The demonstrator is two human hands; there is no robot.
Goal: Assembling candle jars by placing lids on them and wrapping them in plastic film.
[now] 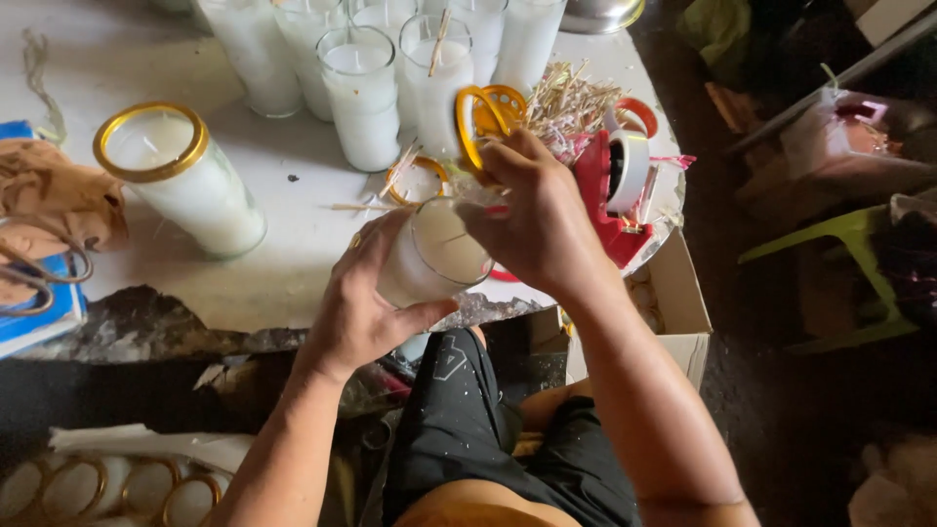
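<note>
A wax-crusted white table [293,263]: left hand [356,303] wraps a tilted glass candle [434,256]; right hand [532,210] pinches a gold ring [468,122] at its twelve o'clock. The tilted glass could slip off the edge.

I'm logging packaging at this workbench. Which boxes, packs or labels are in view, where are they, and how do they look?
Cardboard box: beside the table's right edge, open, brown with pale flaps.
Blue flat pack: far left on the table, partly under a brown cloth.
No labels or screens show.
</note>
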